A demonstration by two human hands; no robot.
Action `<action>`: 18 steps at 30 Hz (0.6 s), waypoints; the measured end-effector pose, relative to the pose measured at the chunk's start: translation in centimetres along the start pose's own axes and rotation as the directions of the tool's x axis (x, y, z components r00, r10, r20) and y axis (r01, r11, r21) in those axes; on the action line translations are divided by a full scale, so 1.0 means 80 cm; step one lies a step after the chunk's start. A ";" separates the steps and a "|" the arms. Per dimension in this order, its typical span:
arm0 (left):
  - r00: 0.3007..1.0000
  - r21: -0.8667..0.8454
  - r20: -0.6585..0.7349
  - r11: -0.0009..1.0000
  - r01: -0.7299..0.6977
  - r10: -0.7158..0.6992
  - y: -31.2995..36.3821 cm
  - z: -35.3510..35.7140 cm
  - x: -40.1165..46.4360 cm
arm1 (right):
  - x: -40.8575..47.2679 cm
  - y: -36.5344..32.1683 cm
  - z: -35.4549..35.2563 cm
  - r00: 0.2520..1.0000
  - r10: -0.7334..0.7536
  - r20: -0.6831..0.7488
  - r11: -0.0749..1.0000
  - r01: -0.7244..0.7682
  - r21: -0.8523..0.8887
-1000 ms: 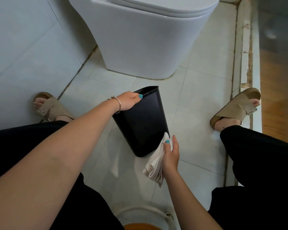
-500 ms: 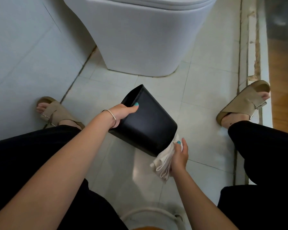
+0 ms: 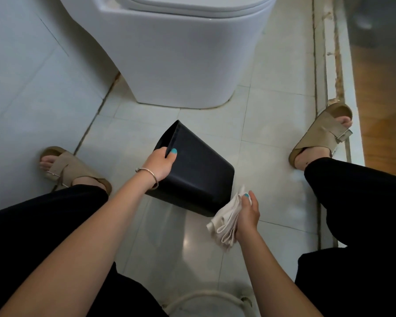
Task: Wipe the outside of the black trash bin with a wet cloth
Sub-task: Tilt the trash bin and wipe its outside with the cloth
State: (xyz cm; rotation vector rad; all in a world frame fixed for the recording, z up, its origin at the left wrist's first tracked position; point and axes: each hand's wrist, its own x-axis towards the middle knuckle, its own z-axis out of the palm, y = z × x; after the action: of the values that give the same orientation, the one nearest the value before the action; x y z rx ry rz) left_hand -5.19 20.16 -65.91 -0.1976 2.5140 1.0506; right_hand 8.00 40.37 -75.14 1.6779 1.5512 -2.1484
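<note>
1. Overhead, at twelve o'clock, the white toilet (image 3: 181, 53) fills the top of the view, standing on pale floor tiles (image 3: 272, 92), with a tiled wall (image 3: 32, 65) running from nine to eleven o'clock.
2. Dark trouser legs and tan sandals (image 3: 322, 133) frame the scene at three and nine o'clock, so the person appears to crouch over the work.
3. Dead centre, the black trash bin (image 3: 199, 177) is tipped on its side, mouth pointing toward eleven o'clock and base toward four o'clock. Whether it is lifted off the floor or touching it, I cannot tell.
4. To wipe well, I judge the bin should be kept steady at this tilt while the cloth is pressed flat and drawn in long overlapping strokes from base to rim, then the bin turned a face at a time so the underside and corners are not missed.
5. At five o'clock from the bin, the folded white cloth (image 3: 226, 223) hangs just beside the bin's base corner; contact with it is unclear.
6. At the rim, the left hand (image 3: 160, 165) grips the bin, thumb outside and fingers curled inside the mouth.
7. Lower right, the right hand (image 3: 248, 215) holds the cloth, fingers closed around its folds, thumb on top.
</note>
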 end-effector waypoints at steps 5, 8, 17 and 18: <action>0.988 0.030 -0.127 0.996 -0.083 0.086 -0.010 0.018 -0.013 | -0.014 0.005 0.006 0.999 -0.036 -0.004 0.999 0.037 0.030; 0.988 0.023 -0.059 0.990 -0.139 0.140 -0.021 0.021 -0.015 | -0.010 0.007 0.010 0.999 -0.032 -0.013 0.998 0.032 0.057; 0.976 0.021 0.094 0.979 -0.201 0.198 -0.030 0.014 -0.029 | -0.003 0.007 0.019 0.996 -0.078 0.035 0.997 0.078 0.006; 0.978 0.008 0.078 0.981 -0.195 0.194 -0.034 0.014 -0.031 | -0.002 0.007 0.020 0.994 -0.100 0.038 0.995 0.101 -0.016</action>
State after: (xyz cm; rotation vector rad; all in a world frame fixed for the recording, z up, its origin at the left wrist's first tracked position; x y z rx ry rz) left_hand -1.88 18.96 -67.33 0.0943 2.5097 1.0905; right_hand 7.21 38.86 -75.50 1.5773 1.6742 -2.1913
